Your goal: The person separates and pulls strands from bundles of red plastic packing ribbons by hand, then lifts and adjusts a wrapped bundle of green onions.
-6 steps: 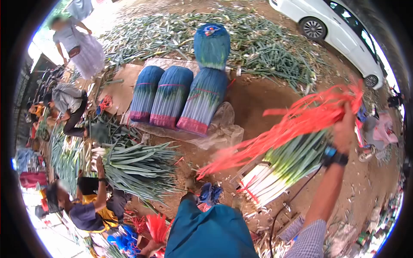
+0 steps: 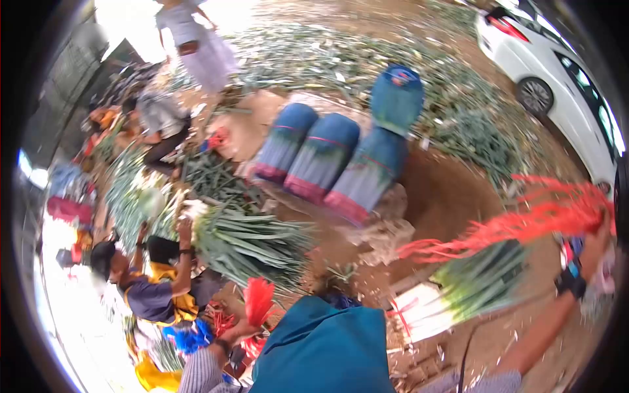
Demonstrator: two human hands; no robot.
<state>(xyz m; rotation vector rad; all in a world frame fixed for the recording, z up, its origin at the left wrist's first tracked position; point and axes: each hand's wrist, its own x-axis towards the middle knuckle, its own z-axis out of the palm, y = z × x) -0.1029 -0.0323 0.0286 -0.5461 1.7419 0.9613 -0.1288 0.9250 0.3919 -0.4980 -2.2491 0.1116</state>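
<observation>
My right hand (image 2: 597, 239), with a dark watch on its wrist, is closed on a long bunch of red strips (image 2: 498, 226) that trails left above a bundle of green onions (image 2: 481, 278). That bundle lies on the ground, its white ends tied with a red band. At lower left, my left hand (image 2: 242, 331) is wrapped round a shorter red bunch (image 2: 258, 302), beside my teal garment (image 2: 324, 347). The picture is smeared by motion, and single fingers are hard to make out.
Net-wrapped onion bundles (image 2: 322, 157) lie ahead. A co-worker (image 2: 154, 288) at left handles leafy onions (image 2: 252, 242); another person (image 2: 160, 121) crouches beyond, and one (image 2: 196, 46) stands. Loose leaves (image 2: 314, 59) cover the ground near a white car (image 2: 557, 85).
The view has turned, so the scene sits farther right. My right hand and its red strips are nearer the right edge. More of my left hand and its sleeve now shows.
</observation>
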